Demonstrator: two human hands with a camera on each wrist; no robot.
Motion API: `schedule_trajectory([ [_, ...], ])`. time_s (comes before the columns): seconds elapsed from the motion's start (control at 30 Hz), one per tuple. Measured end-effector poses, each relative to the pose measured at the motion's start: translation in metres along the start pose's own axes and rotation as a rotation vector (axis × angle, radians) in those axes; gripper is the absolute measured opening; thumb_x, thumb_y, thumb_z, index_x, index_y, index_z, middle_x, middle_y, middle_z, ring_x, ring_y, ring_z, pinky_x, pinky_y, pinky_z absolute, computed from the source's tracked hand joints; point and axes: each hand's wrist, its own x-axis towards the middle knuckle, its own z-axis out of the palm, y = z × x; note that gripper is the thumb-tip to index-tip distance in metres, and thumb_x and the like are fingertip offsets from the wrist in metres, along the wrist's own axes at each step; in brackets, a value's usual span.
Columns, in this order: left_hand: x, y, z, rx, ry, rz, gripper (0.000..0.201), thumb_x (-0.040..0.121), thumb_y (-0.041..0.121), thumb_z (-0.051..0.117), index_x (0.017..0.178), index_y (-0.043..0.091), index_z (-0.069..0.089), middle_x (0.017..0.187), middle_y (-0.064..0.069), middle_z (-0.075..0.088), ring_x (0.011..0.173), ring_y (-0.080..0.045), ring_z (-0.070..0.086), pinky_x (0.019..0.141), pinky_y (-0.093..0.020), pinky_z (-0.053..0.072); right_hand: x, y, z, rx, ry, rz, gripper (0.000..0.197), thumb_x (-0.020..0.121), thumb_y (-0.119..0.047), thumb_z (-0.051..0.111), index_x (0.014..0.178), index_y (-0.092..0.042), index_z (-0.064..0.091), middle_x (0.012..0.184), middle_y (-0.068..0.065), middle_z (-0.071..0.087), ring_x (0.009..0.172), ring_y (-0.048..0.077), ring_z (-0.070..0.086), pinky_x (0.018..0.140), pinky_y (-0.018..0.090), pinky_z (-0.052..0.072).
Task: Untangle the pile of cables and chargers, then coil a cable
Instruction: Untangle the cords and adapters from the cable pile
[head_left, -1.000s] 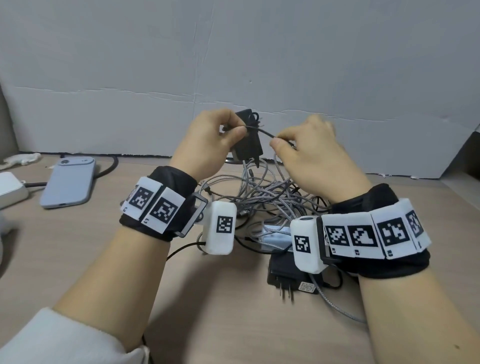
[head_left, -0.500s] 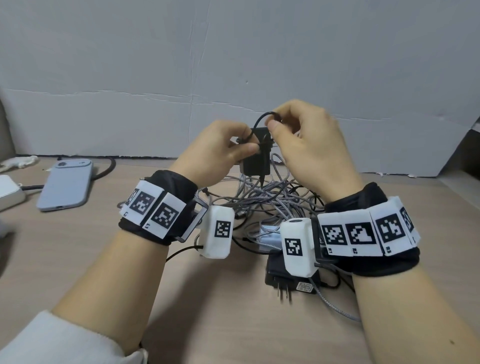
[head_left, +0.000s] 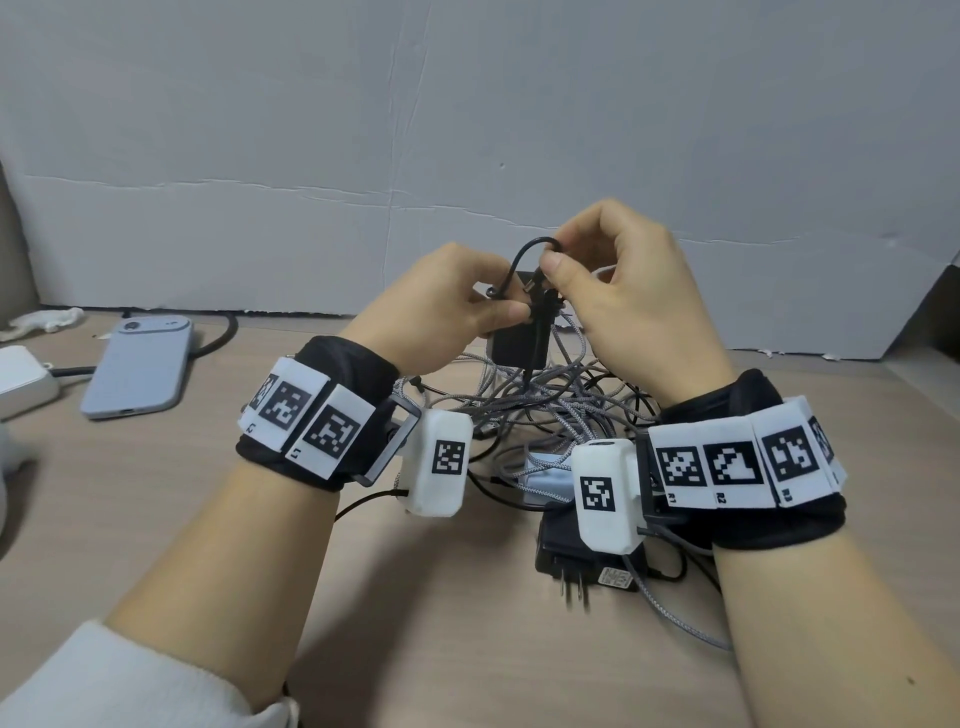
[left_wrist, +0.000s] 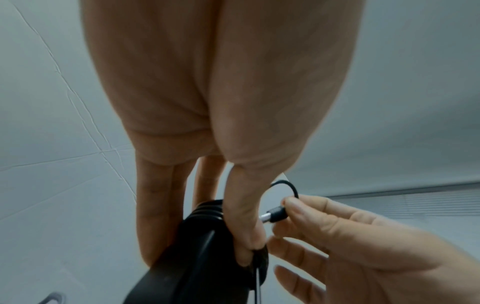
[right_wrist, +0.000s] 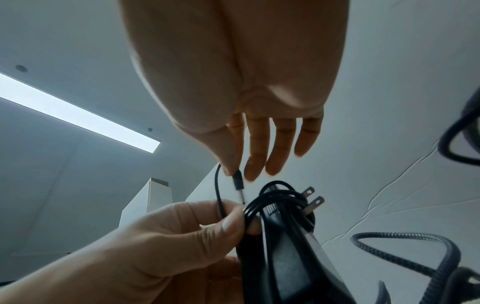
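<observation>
My left hand (head_left: 498, 306) grips a black adapter (head_left: 514, 345) upright above the pile, its thin black cable (right_wrist: 275, 197) wound round the top near the two prongs (right_wrist: 313, 198). My right hand (head_left: 558, 260) pinches the cable's barrel plug (left_wrist: 272, 214) between thumb and forefinger, just beside the left thumb (left_wrist: 245, 226). A short loop of cable (head_left: 530, 244) arches between the two hands. Below them lies the tangled pile of grey braided and black cables (head_left: 545, 400) on the table.
A second black charger (head_left: 566, 551) with prongs lies near my right wrist, a grey braided cable (head_left: 675, 618) trailing from it. A pale blue phone (head_left: 140, 369) and a white box (head_left: 21, 379) sit at the left. A grey board wall (head_left: 467, 130) stands behind.
My right hand has carried the cable end from the right, where it was pulled taut, up and over to the adapter. The hands now meet, and only a short loop stays free.
</observation>
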Motion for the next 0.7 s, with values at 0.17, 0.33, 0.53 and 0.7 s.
schedule_trajectory([
  [0.17,-0.0013,0.0023,-0.0013,-0.009,-0.021,-0.008,0.017,0.094,0.017,0.070,0.078,0.022,0.066,0.082,0.004,0.074,0.085,-0.021,0.073,0.093,-0.045,0.055,0.0008,0.0039,0.0009,-0.032,0.027,0.023,0.005,0.092,-0.023,0.068,0.093,-0.019,0.065,0.086,-0.009,0.068,0.086,0.010,0.064,0.073,0.024,0.048],
  [0.33,-0.0007,0.0001,-0.0024,-0.010,-0.005,0.015,0.026,0.090,0.023,0.073,0.067,0.032,0.064,0.075,0.007,0.070,0.081,-0.023,0.070,0.092,-0.050,0.054,0.0011,0.0057,0.0034,-0.032,0.019,0.049,0.008,0.089,-0.027,0.072,0.088,-0.021,0.066,0.085,-0.004,0.070,0.083,0.012,0.065,0.072,0.027,0.049],
  [0.53,-0.0016,0.0023,-0.0056,-0.021,0.007,0.032,0.017,0.084,0.028,0.072,0.068,0.031,0.067,0.078,-0.003,0.070,0.079,-0.022,0.065,0.094,-0.049,0.052,-0.0008,0.0079,0.0074,-0.092,-0.073,0.082,0.014,0.088,-0.029,0.074,0.083,-0.021,0.064,0.072,-0.007,0.058,0.070,0.011,0.055,0.065,0.029,0.040],
  [0.7,0.0002,0.0022,-0.0041,-0.029,0.056,0.009,0.016,0.092,0.020,0.073,0.077,0.024,0.067,0.084,-0.010,0.073,0.082,-0.024,0.069,0.091,-0.047,0.054,-0.0022,0.0017,0.0038,-0.206,-0.125,0.039,0.017,0.094,-0.036,0.066,0.080,-0.026,0.066,0.079,-0.009,0.056,0.074,0.007,0.051,0.064,0.026,0.037],
])
